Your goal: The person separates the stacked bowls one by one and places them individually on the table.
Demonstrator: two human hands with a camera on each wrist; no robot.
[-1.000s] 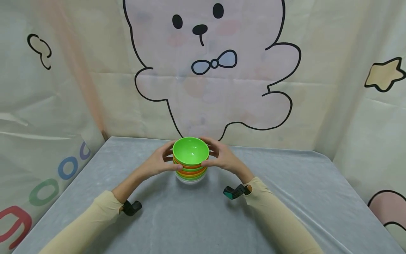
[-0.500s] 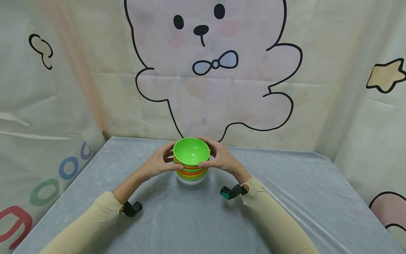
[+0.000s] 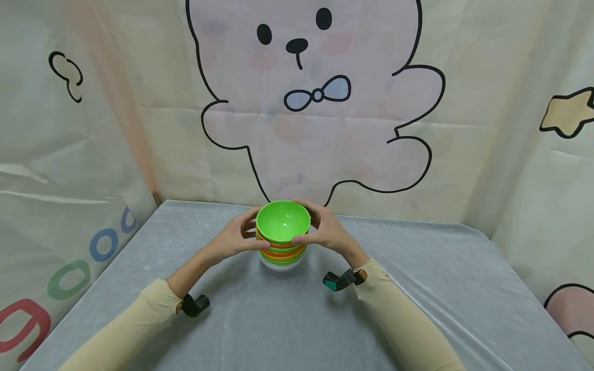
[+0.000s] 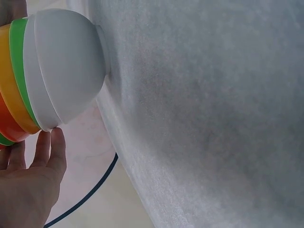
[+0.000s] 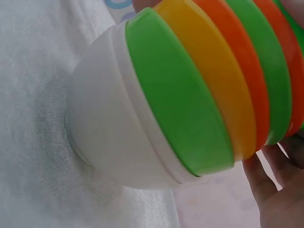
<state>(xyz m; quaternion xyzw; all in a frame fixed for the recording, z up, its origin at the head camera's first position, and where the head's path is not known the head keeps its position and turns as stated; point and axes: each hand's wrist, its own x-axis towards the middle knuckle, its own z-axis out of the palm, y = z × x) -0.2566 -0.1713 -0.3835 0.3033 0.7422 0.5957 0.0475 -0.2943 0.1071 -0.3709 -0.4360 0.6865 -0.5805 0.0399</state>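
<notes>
A stack of nested bowls (image 3: 282, 251) stands upright near the far side of the table. Its top bowl (image 3: 283, 221) is bright green and faces up with a bare inside; orange, yellow and green rims show beneath. At the bottom is a white bowl (image 5: 104, 109), its base on the cloth in the right wrist view. My left hand (image 3: 234, 235) grips the stack from the left, thumb in front and fingers behind. From the other side my right hand (image 3: 328, 232) holds it too, thumb across the front below the top rim. Fingertips (image 4: 57, 135) touch the bowls' side.
A grey-blue cloth (image 3: 278, 324) covers the table, whose far edge lies just behind the stack. Behind it hangs a curtain (image 3: 464, 103) printed with a cartoon bear. Black straps with small devices (image 3: 195, 305) sit on both wrists.
The right thumb and wrist have shifted slightly inward toward the stack. The whole head view has drifted a little; the stack stays in both hands at the same spot on the cloth.
</notes>
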